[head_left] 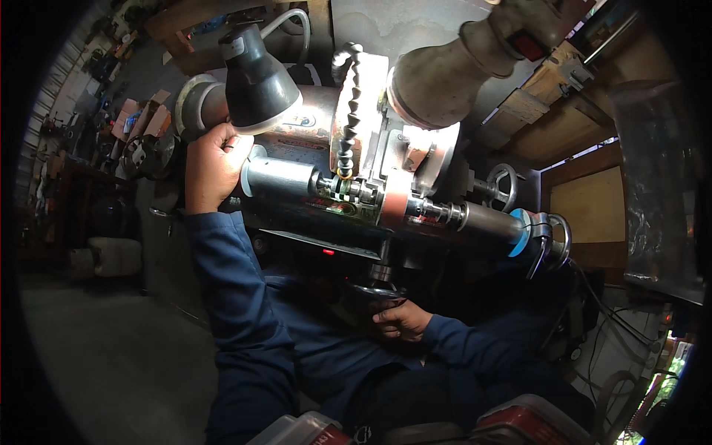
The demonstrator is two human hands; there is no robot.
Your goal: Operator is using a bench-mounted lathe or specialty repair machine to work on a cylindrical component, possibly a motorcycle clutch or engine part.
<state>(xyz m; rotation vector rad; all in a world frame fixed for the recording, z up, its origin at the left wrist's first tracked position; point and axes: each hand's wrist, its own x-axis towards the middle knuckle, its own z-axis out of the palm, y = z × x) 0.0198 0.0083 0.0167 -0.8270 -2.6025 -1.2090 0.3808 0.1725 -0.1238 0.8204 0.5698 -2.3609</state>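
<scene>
My left hand (213,169) is raised at the left end of a grinding machine, its curled fingers right at the lower rim of a black lamp shade (258,85). What they hold, if anything, is hidden. Beside that hand is a grey workhead spindle (282,176). A slim stepped metal shaft (363,194) lies between this spindle and the tailstock (493,225) on the right. Behind the shaft stands the brightly lit grinding wheel housing (363,111). Low in front, my right hand (403,320) is closed round the handle of a metal handwheel (377,291).
A segmented black coolant hose (350,111) hangs down to the shaft. A second, pale lamp (437,81) reaches over from the upper right. Another handwheel (503,185) sits behind the tailstock. A clear plastic sheet (660,193) hangs at the far right, with cables (615,311) below.
</scene>
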